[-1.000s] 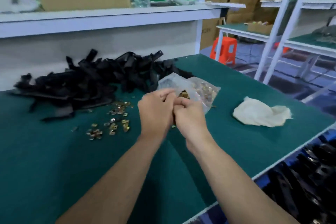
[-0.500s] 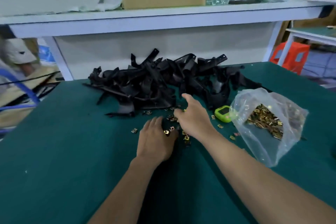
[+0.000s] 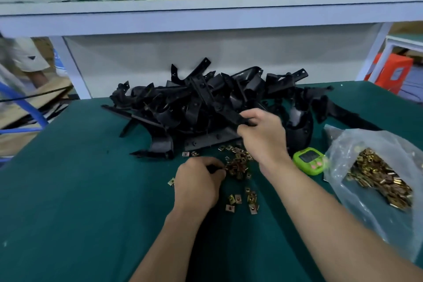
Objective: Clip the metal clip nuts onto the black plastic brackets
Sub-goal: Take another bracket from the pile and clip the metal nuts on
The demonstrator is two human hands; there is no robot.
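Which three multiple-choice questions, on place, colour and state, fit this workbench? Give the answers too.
1. Where does the green timer lie?
A. on the shelf
B. on the table mat, just left of the plastic bag
C. inside the bag
2. What colour is the table mat?
A. red
B. white
C. dark green
3. What is the right hand doing?
A. gripping a black bracket
B. lying flat
C. holding the bag
Answers: 1 B, beside the bag; 2 C, plainly green; 3 A, fingers curl round its end.
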